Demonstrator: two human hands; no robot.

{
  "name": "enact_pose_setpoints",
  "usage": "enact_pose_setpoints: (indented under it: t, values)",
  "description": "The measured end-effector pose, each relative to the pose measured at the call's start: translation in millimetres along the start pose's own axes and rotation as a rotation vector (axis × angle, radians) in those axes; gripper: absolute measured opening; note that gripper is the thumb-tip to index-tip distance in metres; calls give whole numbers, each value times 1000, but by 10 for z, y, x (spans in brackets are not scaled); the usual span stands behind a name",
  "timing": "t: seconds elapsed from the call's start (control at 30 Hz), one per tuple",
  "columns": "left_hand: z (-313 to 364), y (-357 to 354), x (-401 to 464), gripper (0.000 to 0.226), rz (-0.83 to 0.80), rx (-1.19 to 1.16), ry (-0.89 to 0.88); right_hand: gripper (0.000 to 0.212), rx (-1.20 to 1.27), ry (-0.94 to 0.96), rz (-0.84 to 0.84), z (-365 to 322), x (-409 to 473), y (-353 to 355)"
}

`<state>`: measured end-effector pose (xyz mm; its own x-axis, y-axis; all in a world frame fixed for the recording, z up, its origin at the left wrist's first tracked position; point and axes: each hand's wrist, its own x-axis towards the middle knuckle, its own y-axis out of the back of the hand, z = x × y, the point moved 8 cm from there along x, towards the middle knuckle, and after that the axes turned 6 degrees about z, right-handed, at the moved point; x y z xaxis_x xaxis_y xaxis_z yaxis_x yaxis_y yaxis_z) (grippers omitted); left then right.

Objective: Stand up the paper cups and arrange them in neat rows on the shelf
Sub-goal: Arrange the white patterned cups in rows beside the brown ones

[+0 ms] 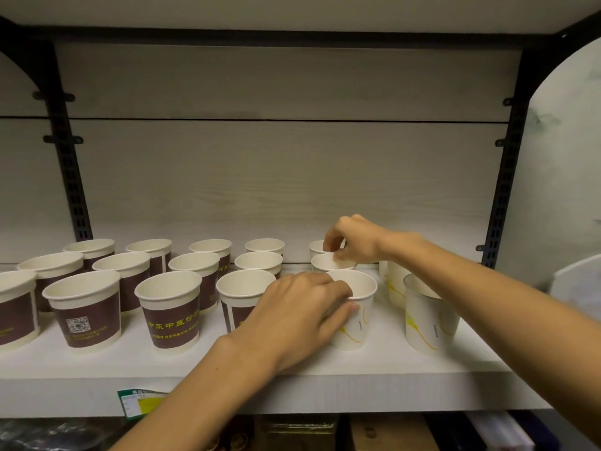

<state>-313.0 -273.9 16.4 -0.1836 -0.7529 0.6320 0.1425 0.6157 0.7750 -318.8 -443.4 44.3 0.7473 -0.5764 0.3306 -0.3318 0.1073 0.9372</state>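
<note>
On the white shelf [374,384], the left hand [302,315] curls its fingers around the rim and side of an upright white cup with a yellow line [354,312]. Just behind that cup, the right hand [353,239] pinches the rim of a second white cup [320,262]. Left of the held front cup, brown-banded cups [169,307] stand upright in rows.

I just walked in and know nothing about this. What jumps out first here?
Rows of upright brown-banded paper cups fill the left and middle of the white shelf. At centre right, the left hand grips a white cup with yellow lines, while the right hand pinches the rim of another white cup just behind it.
</note>
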Motion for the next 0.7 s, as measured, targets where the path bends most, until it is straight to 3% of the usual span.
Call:
enact_pose_setpoints:
  t: [0.47,0.6,0.7]
  values:
    - [29,28,-52,35,24,-32,90,32,13,-15,28,-57,-135,118]
    - [14,66,-182,53,131,-239,232,38,93,-74,184,-61,-300,380]
    - [45,63,-261,70,218,-384,361,38,342,-157,431,-92,-560,585]
